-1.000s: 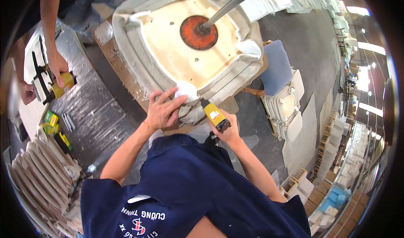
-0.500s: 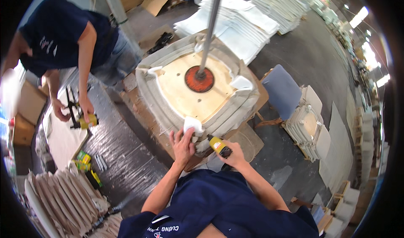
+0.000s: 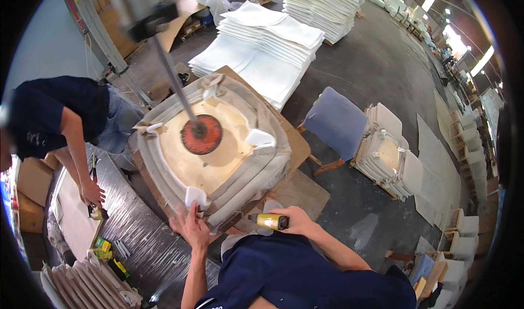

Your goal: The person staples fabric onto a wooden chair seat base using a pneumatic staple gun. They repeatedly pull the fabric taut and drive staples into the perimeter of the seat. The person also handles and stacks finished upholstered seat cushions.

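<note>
On my feed the seat (image 3: 232, 148) lies ahead on a board (image 3: 297, 152), a disc (image 3: 203, 144) on its middle and a rod (image 3: 176, 82) standing on the disc. I have the left hand (image 3: 192, 228) at the seat's near corner, the right hand (image 3: 299, 221) with a handheld tool (image 3: 267, 220) to its right. Left of the seat, a co-worker (image 3: 63, 112) leans over a worktop (image 3: 141, 205). Behind it I see stacked sheets (image 3: 256, 52); rightward, a chair (image 3: 335, 120), then piled seats (image 3: 382, 150).

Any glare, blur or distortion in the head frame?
Head view: ceiling lights blown out at upper right; streaky glare on the dark bench at left; black collar on the rod blurred; image rim falls to black.
</note>
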`<action>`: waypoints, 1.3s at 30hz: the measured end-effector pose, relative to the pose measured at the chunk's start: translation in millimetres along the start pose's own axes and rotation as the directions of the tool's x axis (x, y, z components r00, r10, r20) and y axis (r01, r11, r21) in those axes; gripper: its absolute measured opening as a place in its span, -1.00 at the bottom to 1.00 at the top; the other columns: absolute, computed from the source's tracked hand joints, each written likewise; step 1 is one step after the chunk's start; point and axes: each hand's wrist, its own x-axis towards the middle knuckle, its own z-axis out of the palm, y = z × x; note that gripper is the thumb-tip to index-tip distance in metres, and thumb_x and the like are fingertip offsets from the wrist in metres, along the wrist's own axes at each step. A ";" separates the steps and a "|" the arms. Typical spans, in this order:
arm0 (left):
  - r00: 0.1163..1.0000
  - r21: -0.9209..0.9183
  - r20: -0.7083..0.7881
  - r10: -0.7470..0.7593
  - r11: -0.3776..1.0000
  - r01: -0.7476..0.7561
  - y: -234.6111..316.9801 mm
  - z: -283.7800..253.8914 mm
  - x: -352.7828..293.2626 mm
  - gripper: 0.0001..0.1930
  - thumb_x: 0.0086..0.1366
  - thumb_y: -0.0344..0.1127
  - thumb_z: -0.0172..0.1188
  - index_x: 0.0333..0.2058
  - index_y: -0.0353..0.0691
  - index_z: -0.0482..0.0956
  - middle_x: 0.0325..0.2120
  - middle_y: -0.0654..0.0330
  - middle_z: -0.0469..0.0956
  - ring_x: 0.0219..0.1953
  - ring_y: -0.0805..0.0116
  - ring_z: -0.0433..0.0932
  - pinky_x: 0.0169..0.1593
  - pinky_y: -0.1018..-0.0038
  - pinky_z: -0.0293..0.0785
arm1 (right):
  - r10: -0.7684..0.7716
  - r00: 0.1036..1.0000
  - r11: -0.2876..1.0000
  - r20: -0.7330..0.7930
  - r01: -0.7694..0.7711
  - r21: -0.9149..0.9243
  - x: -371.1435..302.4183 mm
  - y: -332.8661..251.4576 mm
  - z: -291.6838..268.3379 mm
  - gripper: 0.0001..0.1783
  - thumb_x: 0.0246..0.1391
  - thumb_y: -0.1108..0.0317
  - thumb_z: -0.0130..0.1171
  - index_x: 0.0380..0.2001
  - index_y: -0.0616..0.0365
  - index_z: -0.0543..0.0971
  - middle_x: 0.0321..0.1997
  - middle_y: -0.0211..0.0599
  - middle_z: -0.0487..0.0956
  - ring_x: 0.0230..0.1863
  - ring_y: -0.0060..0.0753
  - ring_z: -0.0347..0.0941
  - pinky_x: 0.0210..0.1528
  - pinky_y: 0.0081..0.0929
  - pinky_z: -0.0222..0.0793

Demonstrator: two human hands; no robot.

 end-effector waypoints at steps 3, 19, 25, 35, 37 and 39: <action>0.996 0.184 0.002 -0.088 0.979 0.086 73.0 -11.7 13.3 -0.34 0.25 -0.45 0.14 0.38 -0.14 0.48 0.37 0.04 0.49 0.64 -0.13 0.00 0.58 -0.21 -0.20 | 0.114 0.993 0.993 -0.037 -0.113 0.033 -20.3 51.3 -61.4 -0.32 -0.12 0.20 0.61 0.16 -0.04 0.71 -0.14 -0.06 0.78 -0.15 0.08 0.72 -0.04 -0.19 0.60; 0.908 0.218 0.197 -0.369 0.920 0.326 301.5 201.6 159.8 -0.47 0.23 0.05 0.48 0.03 -0.19 0.69 0.04 0.01 0.66 0.17 -0.08 0.52 0.21 -0.03 0.28 | 0.546 0.644 0.783 -0.535 -0.620 0.053 193.6 518.0 -372.6 0.00 0.07 -0.16 0.44 0.41 0.30 0.43 0.19 0.22 0.67 0.27 0.19 0.59 0.35 -0.13 0.44; 0.911 -0.363 -0.137 -0.388 0.875 0.319 262.5 199.2 117.2 -0.66 0.32 0.00 0.42 -0.21 -0.18 0.79 -0.16 0.03 0.77 -0.05 0.00 0.70 0.14 0.06 0.35 | 0.136 0.951 0.900 -0.279 -0.001 0.436 264.1 399.9 -280.4 -0.49 0.45 0.30 0.23 0.35 0.29 0.50 0.36 -0.14 0.58 0.38 -0.24 0.49 0.44 -0.30 0.36; 0.689 -0.581 -0.585 -0.427 0.814 0.010 344.7 -1.8 21.0 -0.75 0.49 -0.22 0.31 -0.04 -0.27 0.70 -0.24 0.20 0.69 -0.14 0.32 0.61 0.02 0.35 0.54 | -0.535 0.841 0.804 -0.082 0.536 0.258 295.8 128.9 -155.4 -0.14 0.18 -0.33 0.25 0.48 -0.28 0.39 0.57 0.10 0.26 0.41 0.28 0.38 0.23 0.57 0.37; 0.654 -0.749 -0.577 -0.490 0.636 -0.185 344.4 -56.0 -33.4 -0.72 0.53 -0.23 0.27 0.02 -0.32 0.70 -0.20 0.27 0.70 -0.11 0.47 0.59 0.04 0.41 0.53 | -0.611 0.787 0.748 -0.088 0.610 0.261 287.0 67.8 -131.3 -0.15 0.20 -0.32 0.25 0.46 -0.25 0.40 0.54 0.08 0.28 0.38 0.24 0.39 0.21 0.52 0.37; 0.629 -0.880 -0.449 -0.635 0.438 -0.186 354.7 -88.6 -130.9 -0.70 0.54 -0.21 0.29 0.01 -0.36 0.70 -0.16 0.34 0.68 -0.11 0.57 0.55 0.02 0.47 0.52 | -0.679 0.721 0.712 0.140 0.599 0.366 249.8 30.2 -71.1 -0.18 0.22 -0.31 0.24 0.43 -0.20 0.42 0.48 0.04 0.32 0.33 0.17 0.40 0.17 0.42 0.38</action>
